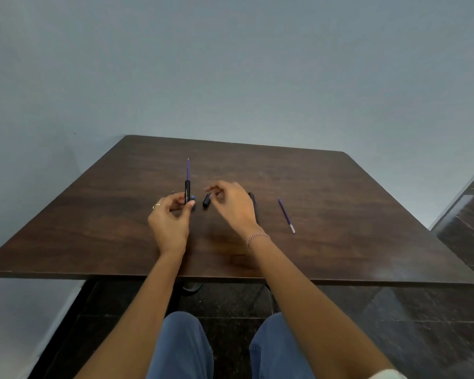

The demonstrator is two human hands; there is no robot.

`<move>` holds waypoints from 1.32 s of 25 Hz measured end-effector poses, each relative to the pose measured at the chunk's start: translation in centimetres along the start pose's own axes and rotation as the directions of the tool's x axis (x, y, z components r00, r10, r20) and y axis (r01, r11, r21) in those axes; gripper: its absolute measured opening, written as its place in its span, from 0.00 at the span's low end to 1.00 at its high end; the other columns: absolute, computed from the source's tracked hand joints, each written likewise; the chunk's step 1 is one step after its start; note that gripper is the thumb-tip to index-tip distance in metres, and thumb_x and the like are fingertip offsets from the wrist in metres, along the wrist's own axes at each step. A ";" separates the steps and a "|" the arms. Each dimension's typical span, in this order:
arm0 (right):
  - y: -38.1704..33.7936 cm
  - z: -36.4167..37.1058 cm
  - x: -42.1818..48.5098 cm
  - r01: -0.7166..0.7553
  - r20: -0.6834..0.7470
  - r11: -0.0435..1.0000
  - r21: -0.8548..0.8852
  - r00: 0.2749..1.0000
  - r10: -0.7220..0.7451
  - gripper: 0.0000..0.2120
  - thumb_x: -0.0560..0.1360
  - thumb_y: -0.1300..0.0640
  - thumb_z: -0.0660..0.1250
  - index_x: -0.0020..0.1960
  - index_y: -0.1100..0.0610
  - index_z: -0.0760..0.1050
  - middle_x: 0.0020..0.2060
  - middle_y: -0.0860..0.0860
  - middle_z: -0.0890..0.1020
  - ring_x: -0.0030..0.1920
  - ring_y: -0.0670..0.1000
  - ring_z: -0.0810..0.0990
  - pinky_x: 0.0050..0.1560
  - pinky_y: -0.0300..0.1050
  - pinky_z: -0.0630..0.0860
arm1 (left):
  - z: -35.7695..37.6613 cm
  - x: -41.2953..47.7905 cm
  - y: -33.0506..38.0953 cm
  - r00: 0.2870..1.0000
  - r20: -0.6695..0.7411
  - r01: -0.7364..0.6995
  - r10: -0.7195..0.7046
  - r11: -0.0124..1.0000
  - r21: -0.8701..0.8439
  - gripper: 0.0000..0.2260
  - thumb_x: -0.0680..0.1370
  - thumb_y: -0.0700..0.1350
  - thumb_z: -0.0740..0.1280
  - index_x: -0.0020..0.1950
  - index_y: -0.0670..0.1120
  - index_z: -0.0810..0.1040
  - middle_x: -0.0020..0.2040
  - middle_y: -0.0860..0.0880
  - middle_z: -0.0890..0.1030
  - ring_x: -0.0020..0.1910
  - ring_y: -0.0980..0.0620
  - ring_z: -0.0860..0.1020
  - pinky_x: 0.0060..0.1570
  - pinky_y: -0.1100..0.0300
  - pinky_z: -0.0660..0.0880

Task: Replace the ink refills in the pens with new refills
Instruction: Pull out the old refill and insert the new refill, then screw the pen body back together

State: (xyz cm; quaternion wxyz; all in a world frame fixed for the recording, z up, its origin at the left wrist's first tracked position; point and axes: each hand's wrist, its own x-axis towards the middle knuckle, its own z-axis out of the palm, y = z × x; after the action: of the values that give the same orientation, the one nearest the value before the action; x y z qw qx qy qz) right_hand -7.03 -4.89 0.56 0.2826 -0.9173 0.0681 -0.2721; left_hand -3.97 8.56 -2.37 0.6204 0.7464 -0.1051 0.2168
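Left hand [170, 220] gripping barrel [187, 192] at its base, fingers curled round it. Right hand [230, 203] hovering loosely curled at black piece [207, 200]; hold unclear. To the right, spare refill [286, 215] lying on worktop [340, 242]. Barrel standing upright, refill [188, 170] sticking out its top. Likely best: steadying barrel, pushing refill straight in. Barrel print showing white, unreadable.

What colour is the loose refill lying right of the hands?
The thin loose refill is purple; head view.

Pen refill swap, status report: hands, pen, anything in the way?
Left hand grips pen barrel, purple refill sticking out. Right hand curled by black pen piece, grip unclear. Loose refill lies to the right, nothing blocking.
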 end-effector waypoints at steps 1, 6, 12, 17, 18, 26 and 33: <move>-0.6 0.7 0.7 0.004 0.037 0.999 -0.043 0.999 -0.003 0.10 0.75 0.59 0.65 0.53 0.49 0.79 0.45 0.45 0.82 0.48 0.44 0.74 0.41 0.36 0.67 | -0.1 0.1 0.2 1.000 -0.007 0.009 -0.009 1.000 0.004 0.12 0.68 0.39 0.75 0.51 0.45 0.81 0.45 0.53 0.79 0.37 0.69 0.76 0.42 0.73 0.73; -2.3 3.6 2.5 0.059 0.156 0.946 -0.319 0.988 -0.009 0.11 0.77 0.57 0.62 0.57 0.53 0.80 0.54 0.53 0.81 0.59 0.56 0.73 0.52 0.51 0.72 | -0.1 0.2 0.2 1.000 -0.025 0.017 -0.017 1.000 -0.001 0.12 0.69 0.38 0.75 0.52 0.43 0.81 0.46 0.51 0.79 0.37 0.69 0.75 0.39 0.81 0.70; -2.9 5.4 3.3 0.102 0.232 0.840 -0.533 0.972 0.029 0.10 0.77 0.58 0.61 0.54 0.57 0.78 0.56 0.54 0.79 0.61 0.57 0.71 0.56 0.52 0.68 | -0.1 0.3 0.1 0.999 -0.029 0.016 -0.016 1.000 -0.001 0.12 0.69 0.38 0.75 0.52 0.43 0.81 0.46 0.51 0.79 0.38 0.67 0.76 0.39 0.81 0.70; -3.2 5.6 3.4 0.094 0.222 0.843 -0.529 0.975 0.030 0.07 0.75 0.61 0.62 0.50 0.57 0.78 0.52 0.54 0.81 0.60 0.57 0.72 0.54 0.51 0.68 | 0.0 0.3 -0.1 1.000 -0.028 0.009 -0.009 1.000 -0.010 0.12 0.69 0.38 0.74 0.51 0.44 0.81 0.46 0.50 0.79 0.39 0.66 0.76 0.39 0.80 0.70; -3.2 5.4 3.5 0.084 0.216 0.857 -0.509 0.976 0.033 0.07 0.75 0.60 0.63 0.50 0.57 0.78 0.51 0.54 0.81 0.60 0.57 0.72 0.54 0.50 0.68 | -0.1 0.3 -0.1 1.000 -0.030 0.003 -0.003 1.000 -0.007 0.11 0.69 0.38 0.75 0.51 0.44 0.81 0.46 0.50 0.79 0.38 0.66 0.76 0.39 0.80 0.70; 0.2 0.3 1.6 -0.149 -0.274 0.946 0.287 0.934 0.230 0.07 0.71 0.58 0.71 0.46 0.47 0.79 0.39 0.42 0.82 0.48 0.46 0.79 0.47 0.42 0.77 | 0.2 0.1 -0.4 0.998 0.041 -0.039 0.038 0.999 0.012 0.10 0.69 0.39 0.75 0.49 0.45 0.82 0.43 0.52 0.80 0.37 0.66 0.76 0.38 0.81 0.69; 6.6 -4.4 -2.1 -0.007 -0.459 0.768 0.640 0.798 0.390 0.15 0.70 0.64 0.74 0.50 0.47 0.78 0.40 0.44 0.83 0.41 0.41 0.81 0.43 0.32 0.77 | 0.6 -0.3 -0.1 0.987 0.108 -0.122 0.117 0.991 0.044 0.09 0.69 0.38 0.76 0.48 0.44 0.82 0.41 0.52 0.79 0.36 0.66 0.77 0.36 0.81 0.69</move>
State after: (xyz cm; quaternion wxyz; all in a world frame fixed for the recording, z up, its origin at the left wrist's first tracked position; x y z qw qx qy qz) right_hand -11.02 -11.96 -1.04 0.5571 -0.6389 0.1592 -0.5061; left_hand -4.05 8.01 -2.64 0.5806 0.7647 -0.1768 0.2166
